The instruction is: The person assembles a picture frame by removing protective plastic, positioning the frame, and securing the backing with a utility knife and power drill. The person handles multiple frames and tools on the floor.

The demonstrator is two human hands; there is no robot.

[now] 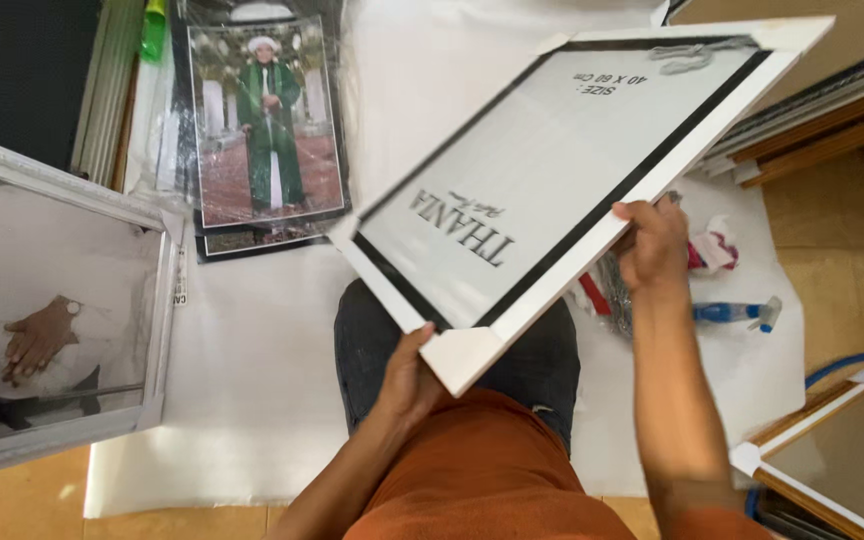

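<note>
Above the lap, a white picture frame [572, 170] hangs tilted — the left hand [407, 375] cups under its near corner, fingers hidden behind it, while the right hand [652, 245] clamps the right rail, fingers curled over the edge — a blue spray bottle [737, 313] lies just beyond.

Wrapped portrait print [267, 125] top left on white sheet [252, 400]; silver-framed picture [57, 320] far left; blue spray bottle [737, 313] right, crumpled rag [714, 247] near it; wood frame [832, 455] bottom right.

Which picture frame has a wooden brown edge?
The brown wooden frame at the bottom right corner, lying on the floor. The white frame in both hands and the silvery frame at left aren't brown.
</note>
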